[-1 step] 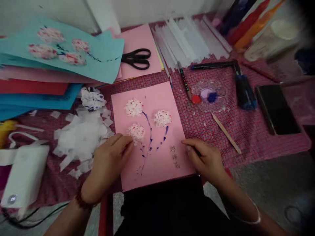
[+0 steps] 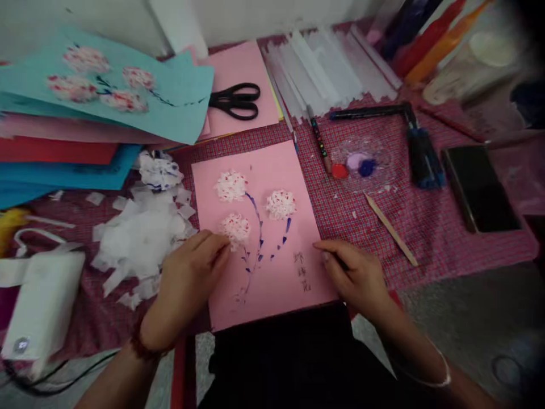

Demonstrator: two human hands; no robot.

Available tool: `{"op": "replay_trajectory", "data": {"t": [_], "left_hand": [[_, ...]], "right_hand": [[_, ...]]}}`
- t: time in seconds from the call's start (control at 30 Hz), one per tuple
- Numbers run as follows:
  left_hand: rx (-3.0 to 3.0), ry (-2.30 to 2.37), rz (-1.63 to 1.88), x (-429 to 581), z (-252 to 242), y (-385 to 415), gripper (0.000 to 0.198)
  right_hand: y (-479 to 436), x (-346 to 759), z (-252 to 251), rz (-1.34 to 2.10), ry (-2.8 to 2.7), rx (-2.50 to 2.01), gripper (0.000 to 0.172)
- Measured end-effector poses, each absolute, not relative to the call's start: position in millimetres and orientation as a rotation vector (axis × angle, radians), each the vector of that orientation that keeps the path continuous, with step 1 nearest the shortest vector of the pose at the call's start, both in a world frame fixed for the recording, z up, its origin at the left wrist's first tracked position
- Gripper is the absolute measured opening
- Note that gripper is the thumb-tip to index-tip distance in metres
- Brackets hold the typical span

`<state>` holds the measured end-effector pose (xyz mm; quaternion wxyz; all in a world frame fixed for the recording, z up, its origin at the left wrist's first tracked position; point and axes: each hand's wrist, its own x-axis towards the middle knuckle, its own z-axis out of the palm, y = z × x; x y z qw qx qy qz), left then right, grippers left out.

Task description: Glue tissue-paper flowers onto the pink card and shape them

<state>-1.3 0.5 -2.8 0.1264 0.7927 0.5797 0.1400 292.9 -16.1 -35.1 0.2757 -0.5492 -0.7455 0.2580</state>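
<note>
Pink paper (image 2: 272,295), one sheet, is lying on the tablecloth (image 2: 443,255), showing three flowers (image 2: 281,205); left hand (image 2: 193,267) and right hand (image 2: 357,278) are resting curled at its sides, whether pinching I can't tell

A pink sheet (image 2: 276,292) with three red-flecked white flowers (image 2: 281,204) lies on the checked surface (image 2: 447,250). The left hand (image 2: 191,278) is over the sheet's left edge, by the lowest flower (image 2: 235,227); the right hand (image 2: 357,278) at its right edge. Pale paper scraps (image 2: 136,233) lie left, black scissors (image 2: 240,102) beyond, a wooden stick (image 2: 390,230) right.
</note>
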Motion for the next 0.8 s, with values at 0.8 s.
{"op": "replay_trajectory", "data": {"t": [0.8], "left_hand": [[2.15,2.001,0.593,-33,26,-53,0.02]], "right_hand": [[-32,329,-81,0.73,-2.006,-1.732,0.034]]}}
